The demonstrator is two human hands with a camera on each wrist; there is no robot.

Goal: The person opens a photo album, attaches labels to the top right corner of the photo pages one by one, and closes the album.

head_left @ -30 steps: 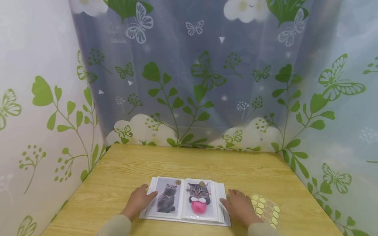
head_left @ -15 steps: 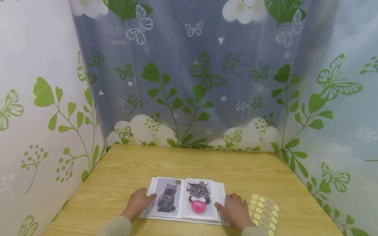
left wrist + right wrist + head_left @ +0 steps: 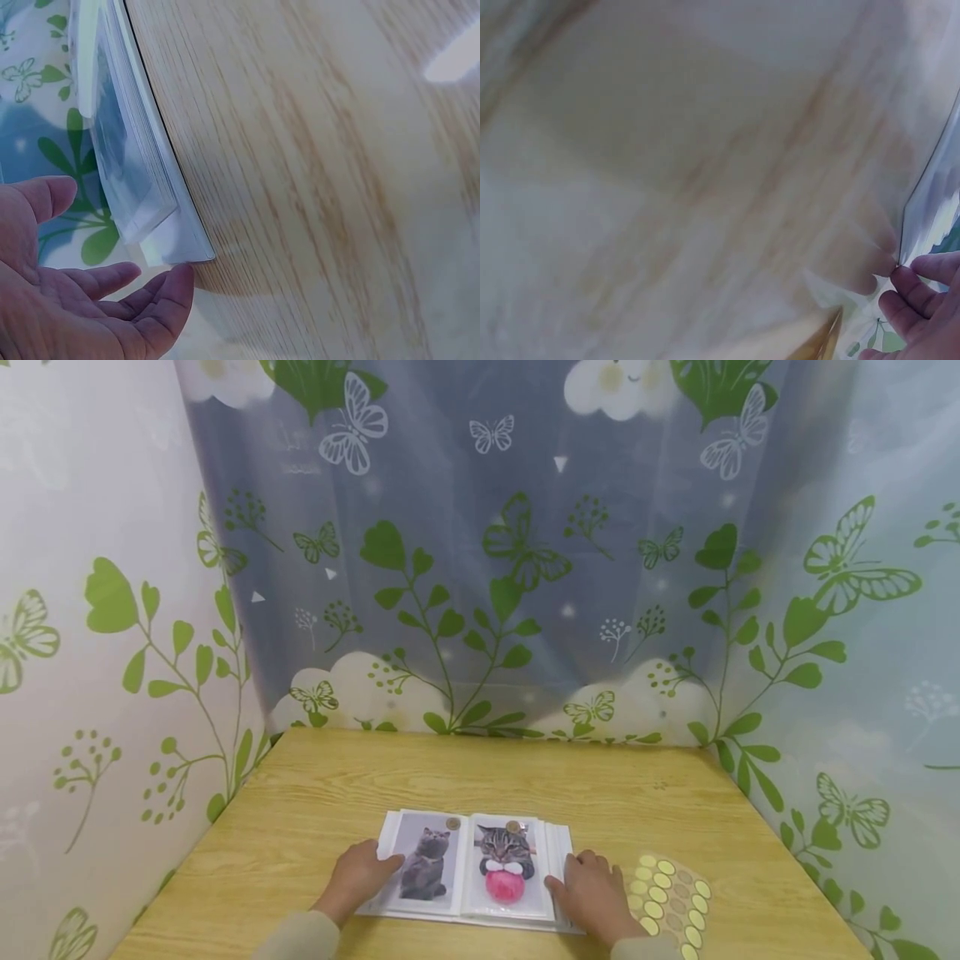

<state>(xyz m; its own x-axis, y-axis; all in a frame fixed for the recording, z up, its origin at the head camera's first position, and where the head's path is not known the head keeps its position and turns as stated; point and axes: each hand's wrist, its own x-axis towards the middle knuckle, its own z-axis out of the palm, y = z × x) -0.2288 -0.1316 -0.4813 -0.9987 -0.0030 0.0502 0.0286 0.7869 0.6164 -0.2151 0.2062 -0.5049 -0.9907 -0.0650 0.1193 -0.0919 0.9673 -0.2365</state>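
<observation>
A white photo album [image 3: 465,870] lies spread on the table. Its left page shows a grey cat photo [image 3: 423,868], its right page a tabby cat photo [image 3: 506,860] with a pink ball. Small round brown stickers [image 3: 453,823] mark the upper right of both photos. At the album's left edge is my left hand [image 3: 356,878], fingers loosely bent; in the left wrist view one fingertip meets the cover corner [image 3: 184,244] while the thumb stands apart. My right hand [image 3: 596,895] pinches the right edge, thumb over the page side and fingers at the cover [image 3: 934,184].
A sheet of round yellow stickers [image 3: 697,920] lies just right of my right hand, some spots bare brown. The wood-grain table [image 3: 480,768] ends at a leaf-and-butterfly patterned curtain [image 3: 450,610] behind, with similar curtains at both sides.
My right hand has moved left onto the album's right edge, its thumb now over the pages. The left hand has shifted slightly right; the album stays in place.
</observation>
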